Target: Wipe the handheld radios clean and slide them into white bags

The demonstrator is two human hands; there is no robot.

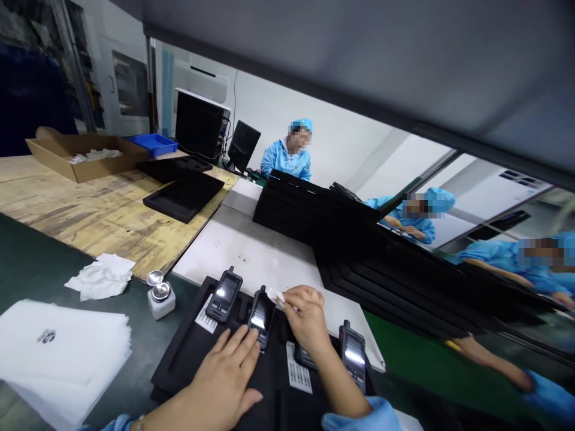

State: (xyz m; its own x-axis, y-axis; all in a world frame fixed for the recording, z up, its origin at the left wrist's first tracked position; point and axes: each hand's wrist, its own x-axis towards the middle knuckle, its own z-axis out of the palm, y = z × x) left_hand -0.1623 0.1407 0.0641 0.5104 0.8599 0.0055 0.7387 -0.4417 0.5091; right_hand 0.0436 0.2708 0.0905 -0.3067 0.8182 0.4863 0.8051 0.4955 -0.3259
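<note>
Several black handheld radios with stubby antennas lie in a black foam tray in front of me. My left hand is flat with its fingers outstretched, fingertips on the lower part of the second radio. Pinched in my right hand is a small white wipe, close to the upper part of that same radio. To the left is another radio, and one more radio lies at the right. Under my right forearm a further radio is mostly hidden. Printed label sheets show beside the radios.
Left of the tray stand a white dispenser bottle with its lid up, crumpled wipes and a stack of white sheets. Stacked black trays rise behind at right. A cardboard box sits far left. Co-workers in blue sit beyond; a co-worker's hand reaches in at right.
</note>
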